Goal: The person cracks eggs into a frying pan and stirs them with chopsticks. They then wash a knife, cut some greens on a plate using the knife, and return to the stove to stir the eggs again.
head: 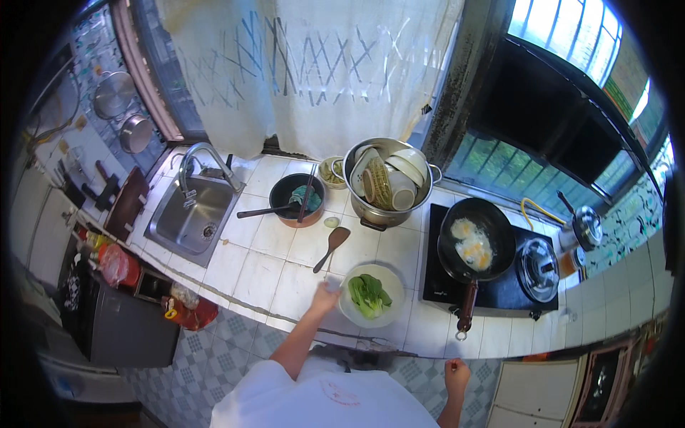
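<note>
My left hand [325, 298] is at the left rim of a white plate [395, 311]; it is blurred, and I cannot tell whether the fingers grip the rim. Green leafy bok choy [369, 296] lies in the middle of this plate. My right hand [457, 374] hangs in front of the counter edge with its fingers curled in and nothing visible in it. Above it, the wooden handle of a black frying pan [447, 251] juts towards me. Fried eggs [472, 243] with whitish edges sit in the pan, on a black stove [436, 283].
A brown spatula [333, 247] lies beyond the plate. Behind are a dark pot [310, 219] holding a cloth and chopsticks, and a large steel pot [385, 216] piled with dishes. A glass lid [538, 270] rests right of the pan. The sink [192, 224] is at left.
</note>
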Demonstrator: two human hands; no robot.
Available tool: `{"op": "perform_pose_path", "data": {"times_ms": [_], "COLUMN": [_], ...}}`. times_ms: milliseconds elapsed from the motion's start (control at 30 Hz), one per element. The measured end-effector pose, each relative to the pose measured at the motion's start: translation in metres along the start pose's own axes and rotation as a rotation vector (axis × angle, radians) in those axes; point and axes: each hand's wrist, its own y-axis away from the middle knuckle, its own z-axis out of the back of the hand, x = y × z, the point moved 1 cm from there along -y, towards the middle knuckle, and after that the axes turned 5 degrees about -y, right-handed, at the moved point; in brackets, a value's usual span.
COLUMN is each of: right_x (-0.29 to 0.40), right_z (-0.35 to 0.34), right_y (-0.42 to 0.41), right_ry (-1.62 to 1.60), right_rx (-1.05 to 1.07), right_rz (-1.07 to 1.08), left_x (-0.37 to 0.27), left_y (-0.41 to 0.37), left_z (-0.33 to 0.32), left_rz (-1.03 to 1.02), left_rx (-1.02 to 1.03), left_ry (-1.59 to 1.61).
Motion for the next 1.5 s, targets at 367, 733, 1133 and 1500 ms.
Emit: {"op": "perform_pose_path", "data": {"times_ms": [367,733,1133,1500], "right_x": [-0.007,0.031,0.057,0.191], "right_z": [0.036,0.035,0.042,0.064], "right_y": [-0.025,0.031,-0.007,-0.143], "right_ry": [0.241,0.236,0.052,-0.154], "right_rx": [0.185,0.165,-0.358,-0.098], "right_rz": [-0.044,-0.337,-0.242,1.001], "left_x": [-0.139,-0.161,-0.109,-0.278], "left_y": [-0.135,-0.2,-0.187,0.157], "left_z": [0.086,0.059,0.113,-0.076], "left_rz": [-0.299,-0.073,-0.2,-0.242], "left_rx": [-0.684,-0.603,-0.121,1.037], "left_ry": [-0.893,-0.912,0.35,0.827]}}
